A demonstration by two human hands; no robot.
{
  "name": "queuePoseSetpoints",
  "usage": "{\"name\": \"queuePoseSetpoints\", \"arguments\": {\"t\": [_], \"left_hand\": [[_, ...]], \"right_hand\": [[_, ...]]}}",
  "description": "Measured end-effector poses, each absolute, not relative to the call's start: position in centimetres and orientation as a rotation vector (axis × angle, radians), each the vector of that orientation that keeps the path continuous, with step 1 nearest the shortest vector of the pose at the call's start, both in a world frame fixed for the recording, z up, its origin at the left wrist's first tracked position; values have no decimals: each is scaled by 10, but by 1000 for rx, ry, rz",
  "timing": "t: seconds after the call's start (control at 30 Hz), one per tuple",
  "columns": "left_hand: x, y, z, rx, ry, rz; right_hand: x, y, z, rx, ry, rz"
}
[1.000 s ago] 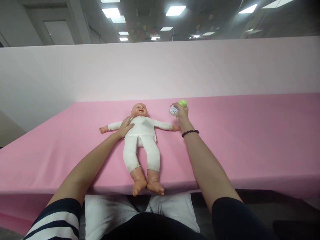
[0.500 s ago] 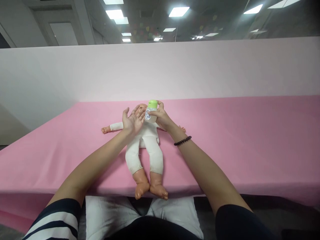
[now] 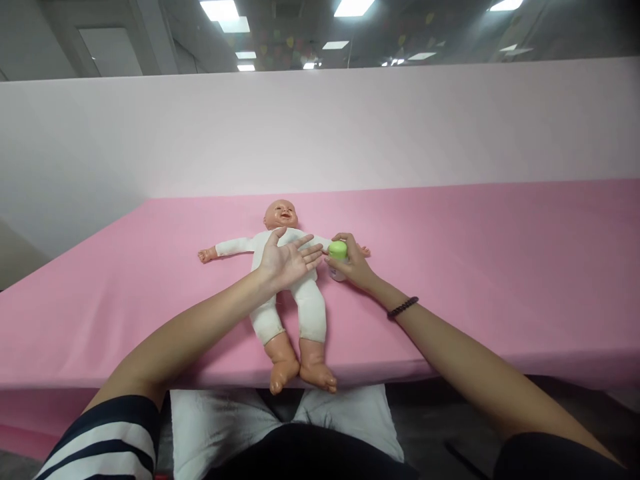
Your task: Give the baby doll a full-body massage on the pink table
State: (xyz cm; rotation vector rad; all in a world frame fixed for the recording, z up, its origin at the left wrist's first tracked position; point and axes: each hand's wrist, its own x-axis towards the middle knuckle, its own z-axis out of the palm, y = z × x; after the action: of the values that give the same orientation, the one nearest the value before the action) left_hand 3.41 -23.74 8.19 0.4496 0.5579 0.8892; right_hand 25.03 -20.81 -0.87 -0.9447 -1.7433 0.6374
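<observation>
A baby doll [image 3: 313, 313] with a white cloth body lies on its back, arms spread, its feet at the table's front edge. Over the doll's torso is my left hand [image 3: 290, 262], palm up with the fingers stretched out and nothing visible on it. My right hand [image 3: 353, 262] grips a small clear bottle with a green cap [image 3: 338, 250], upright beside the doll's arm. The bottle's lower part is partly behind my fingers, and whether its base touches the cloth I cannot tell.
A pink cloth [image 3: 475, 280] covers the table. Behind it stands a white partition [image 3: 320, 133], with a glass or mirror surface [image 3: 290, 40] reflecting ceiling lights above. My legs are under the table's front edge.
My right hand has moved the bottle down and to the right, away from my left palm. My left hand has shifted right and lower, uncovering the doll's head.
</observation>
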Motion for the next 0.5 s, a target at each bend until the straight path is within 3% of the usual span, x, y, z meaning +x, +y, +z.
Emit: {"name": "queuePoseSetpoints", "arguments": {"t": [0.2, 0.5], "left_hand": [[36, -240, 80, 436, 574, 855], [40, -244, 78, 397, 462, 746]], "right_hand": [[247, -203, -7, -913, -1743, 504], [247, -208, 9, -954, -1947, -70]]}}
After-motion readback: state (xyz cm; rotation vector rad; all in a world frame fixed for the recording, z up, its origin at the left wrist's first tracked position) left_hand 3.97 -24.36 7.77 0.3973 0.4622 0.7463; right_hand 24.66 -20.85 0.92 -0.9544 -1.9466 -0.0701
